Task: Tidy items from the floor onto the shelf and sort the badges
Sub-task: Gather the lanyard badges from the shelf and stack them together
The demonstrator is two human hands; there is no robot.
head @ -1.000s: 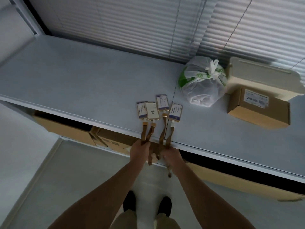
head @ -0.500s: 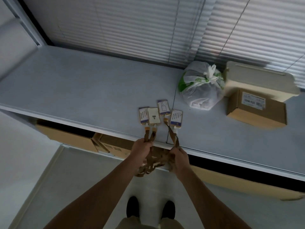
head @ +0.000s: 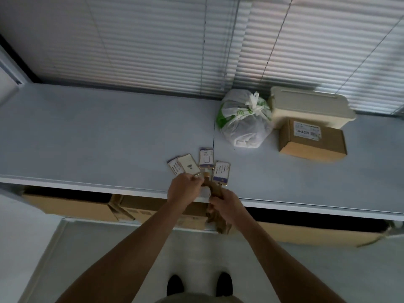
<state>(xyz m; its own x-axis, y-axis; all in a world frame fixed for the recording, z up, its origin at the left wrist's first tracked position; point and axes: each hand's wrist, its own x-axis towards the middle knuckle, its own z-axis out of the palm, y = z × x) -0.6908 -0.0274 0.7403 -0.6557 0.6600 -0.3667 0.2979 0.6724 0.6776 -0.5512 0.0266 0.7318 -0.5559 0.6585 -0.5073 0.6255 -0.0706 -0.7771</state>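
Four badges (head: 200, 166) fanned near the shelf (head: 87, 136) front edge, mid-span; wide bare top to their left, tied plastic bag (head: 244, 121) and cardboard box (head: 312, 138) crowd the far right. Left hand (head: 183, 190) pinches a clip by the cards, right hand (head: 226, 206) closed around bunched brown lanyards (head: 215, 193) hanging past the edge

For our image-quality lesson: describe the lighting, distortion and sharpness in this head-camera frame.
Head view: dim, light seeping through the closed blinds; wide-angle bend bows the shelf edge; badges too soft to read, though the cardboard box label partly reads.
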